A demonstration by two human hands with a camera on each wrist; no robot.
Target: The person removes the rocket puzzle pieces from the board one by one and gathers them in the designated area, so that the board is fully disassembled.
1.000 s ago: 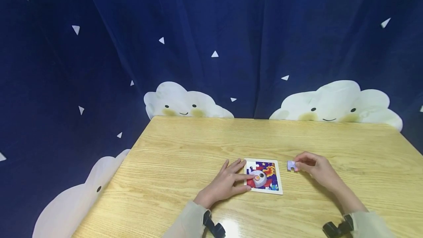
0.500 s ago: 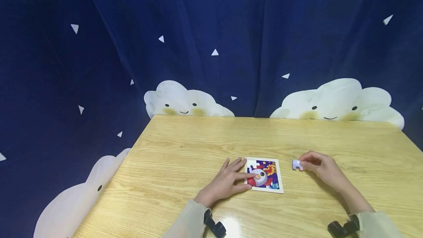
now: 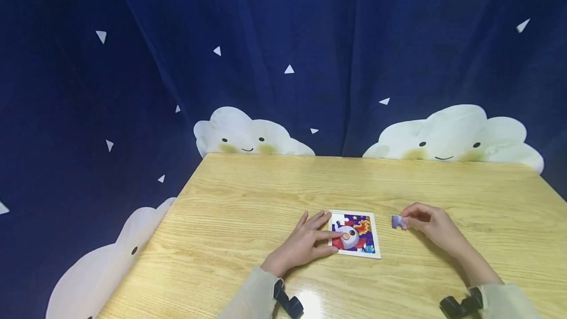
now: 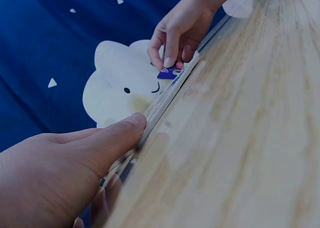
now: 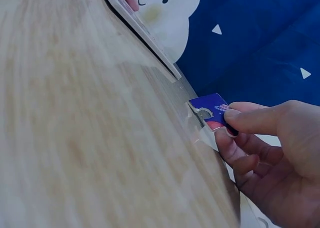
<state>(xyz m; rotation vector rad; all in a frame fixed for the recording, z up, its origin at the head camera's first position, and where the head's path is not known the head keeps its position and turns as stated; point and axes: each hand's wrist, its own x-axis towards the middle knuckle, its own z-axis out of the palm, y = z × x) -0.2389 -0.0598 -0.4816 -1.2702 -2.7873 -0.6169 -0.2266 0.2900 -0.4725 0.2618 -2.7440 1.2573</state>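
Observation:
A small jigsaw puzzle (image 3: 366,243) in a white frame lies on the table, its picture a round white figure in red against purple. At its top left corner a white gap shows. My left hand (image 3: 303,242) rests on the puzzle's left side with fingers spread, the thumb along the lower edge. To the right of the frame my right hand (image 3: 431,225) pinches a purple puzzle piece (image 3: 396,221) between thumb and fingers. In the right wrist view the piece (image 5: 212,108) has a round notch and a bit of pink, and is held close over the tabletop.
The light wooden table (image 3: 248,186) reaches back to a dark blue curtain (image 3: 274,28) printed with white triangles and smiling clouds (image 3: 452,134). Both wrists carry black camera straps (image 3: 288,299) over beige sleeves.
My right hand has shifted slightly right with the puzzle piece, away from the frame, then stayed there while the piece tilted a little. The left hand keeps its place on the puzzle.

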